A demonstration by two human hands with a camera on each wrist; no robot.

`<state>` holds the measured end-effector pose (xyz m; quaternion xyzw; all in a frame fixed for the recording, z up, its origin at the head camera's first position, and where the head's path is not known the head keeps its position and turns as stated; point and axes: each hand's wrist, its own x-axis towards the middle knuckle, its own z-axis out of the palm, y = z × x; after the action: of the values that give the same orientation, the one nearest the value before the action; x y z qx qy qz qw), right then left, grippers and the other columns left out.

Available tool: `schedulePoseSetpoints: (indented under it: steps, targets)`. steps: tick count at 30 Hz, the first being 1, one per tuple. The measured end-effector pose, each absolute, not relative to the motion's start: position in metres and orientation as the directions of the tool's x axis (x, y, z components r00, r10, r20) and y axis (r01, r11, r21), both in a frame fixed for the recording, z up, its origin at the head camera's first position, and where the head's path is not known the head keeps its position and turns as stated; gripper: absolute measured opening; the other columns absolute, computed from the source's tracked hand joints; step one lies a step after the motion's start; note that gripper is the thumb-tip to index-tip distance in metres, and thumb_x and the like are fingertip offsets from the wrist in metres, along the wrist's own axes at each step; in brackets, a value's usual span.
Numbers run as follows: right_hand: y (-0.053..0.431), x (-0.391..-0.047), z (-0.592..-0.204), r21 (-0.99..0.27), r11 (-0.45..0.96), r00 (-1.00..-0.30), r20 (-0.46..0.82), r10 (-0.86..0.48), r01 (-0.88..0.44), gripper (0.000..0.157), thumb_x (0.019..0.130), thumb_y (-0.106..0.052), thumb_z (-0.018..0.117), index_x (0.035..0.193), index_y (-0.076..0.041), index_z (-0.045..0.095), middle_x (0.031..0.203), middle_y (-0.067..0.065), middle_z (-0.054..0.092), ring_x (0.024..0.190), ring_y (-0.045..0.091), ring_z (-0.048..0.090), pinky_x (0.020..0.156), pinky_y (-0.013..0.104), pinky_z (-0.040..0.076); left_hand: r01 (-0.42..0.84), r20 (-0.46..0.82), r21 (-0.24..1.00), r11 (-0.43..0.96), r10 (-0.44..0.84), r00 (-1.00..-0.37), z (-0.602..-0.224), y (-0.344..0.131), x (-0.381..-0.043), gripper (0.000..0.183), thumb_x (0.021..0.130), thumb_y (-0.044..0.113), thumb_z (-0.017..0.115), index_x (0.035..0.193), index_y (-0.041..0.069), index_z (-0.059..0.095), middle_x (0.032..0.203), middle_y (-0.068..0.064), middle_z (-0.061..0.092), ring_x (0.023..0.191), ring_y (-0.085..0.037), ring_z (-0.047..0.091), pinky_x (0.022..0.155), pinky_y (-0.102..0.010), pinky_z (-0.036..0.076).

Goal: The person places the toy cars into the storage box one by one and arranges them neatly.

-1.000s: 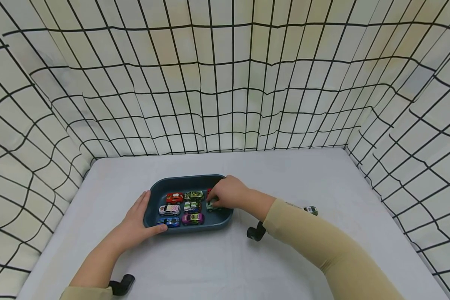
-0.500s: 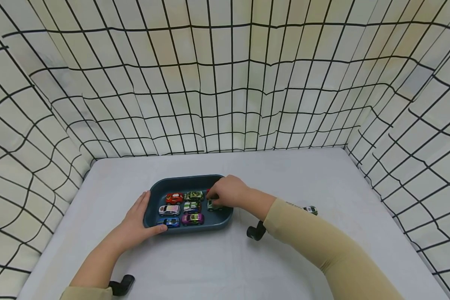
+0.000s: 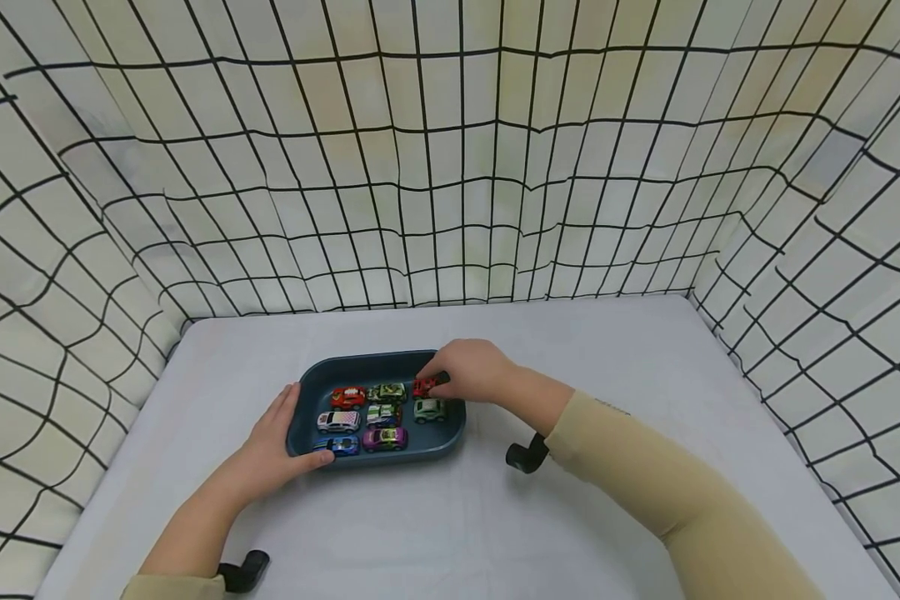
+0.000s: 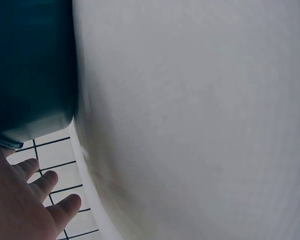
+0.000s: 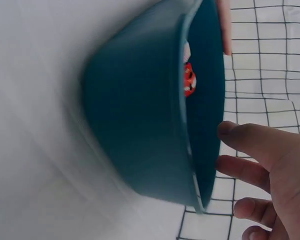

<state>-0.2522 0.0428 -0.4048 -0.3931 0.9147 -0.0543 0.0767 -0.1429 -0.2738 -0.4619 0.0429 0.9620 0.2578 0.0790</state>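
Note:
Several small toy cars sit in a dark blue oval-ended tray (image 3: 378,461) in the head view. My left hand (image 3: 266,442) rests at the tray's left end, fingers along the outer side and thumb over the front rim near a blue car (image 3: 337,445). My right hand (image 3: 472,369) hovers over the back right rim, its fingertips just by a red car (image 3: 422,387) that they partly cover. In front of that lies a pale green car (image 3: 429,410). The right wrist view shows the right thumb (image 5: 250,137) and fingers apart, bent loosely, with nothing between them.
The tray stands on a white-covered table (image 3: 390,533). Black grid netting (image 3: 450,167) over white walls encloses the back and both sides. Black wrist-camera mounts (image 3: 527,454) stick out from both wrists. The right sleeve (image 3: 645,467) covers part of the table.
My right hand has let go of the pale green car and moved slightly up and right, leaving that car in the tray. The white car on the right is now hidden by the sleeve.

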Motion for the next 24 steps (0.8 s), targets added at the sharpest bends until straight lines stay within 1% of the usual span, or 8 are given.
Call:
schedulePoseSetpoints:
  steps: [5, 13, 18, 24]
  targets:
    - [0.06, -0.251, -0.394, -0.145, 0.712, -0.707, -0.09, -0.701, -0.688, 0.035, 0.092, -0.039, 0.07, 0.126, -0.032, 0.07, 0.126, -0.009, 0.067, 0.117, 0.012, 0.061, 0.087, 0.033, 0.055, 0.039, -0.13, 0.506, 0.861, 0.121, -0.984, -0.462, -0.274, -0.142, 0.127, 0.078, 0.059, 0.076, 0.158, 0.002, -0.004, 0.16, -0.032, 0.004, 0.142, -0.056, 0.013, 0.105, -0.074, 0.024]
    - [0.104, -0.252, -0.391, -0.131, 0.754, -0.752, -0.072, -0.655, -0.644, 0.035, 0.091, -0.037, 0.072, 0.125, -0.03, 0.071, 0.118, -0.007, 0.07, 0.111, 0.013, 0.062, 0.087, 0.034, 0.054, 0.041, -0.134, 0.511, 0.859, 0.126, -0.983, -0.462, -0.274, -0.142, 0.127, 0.078, 0.06, 0.075, 0.158, 0.002, -0.004, 0.16, -0.031, 0.003, 0.143, -0.055, 0.012, 0.106, -0.074, 0.023]
    - [0.14, -0.245, -0.397, -0.158, 0.777, -0.78, -0.057, -0.624, -0.61, 0.035, 0.09, -0.036, 0.074, 0.124, -0.029, 0.072, 0.118, -0.006, 0.07, 0.113, 0.017, 0.062, 0.089, 0.037, 0.054, 0.033, -0.135, 0.518, 0.855, 0.12, -0.984, -0.463, -0.274, -0.142, 0.128, 0.078, 0.063, 0.075, 0.158, 0.002, -0.004, 0.161, -0.03, 0.003, 0.143, -0.055, 0.011, 0.107, -0.073, 0.021]
    - [0.187, -0.233, -0.404, -0.193, 0.805, -0.813, -0.055, -0.58, -0.561, 0.037, 0.088, -0.033, 0.075, 0.123, -0.023, 0.072, 0.12, -0.002, 0.069, 0.117, 0.023, 0.061, 0.094, 0.044, 0.052, 0.037, -0.124, 0.519, 0.854, 0.118, -0.985, -0.464, -0.276, -0.142, 0.128, 0.077, 0.064, 0.074, 0.158, 0.002, -0.003, 0.161, -0.03, 0.003, 0.143, -0.055, 0.011, 0.107, -0.073, 0.021]
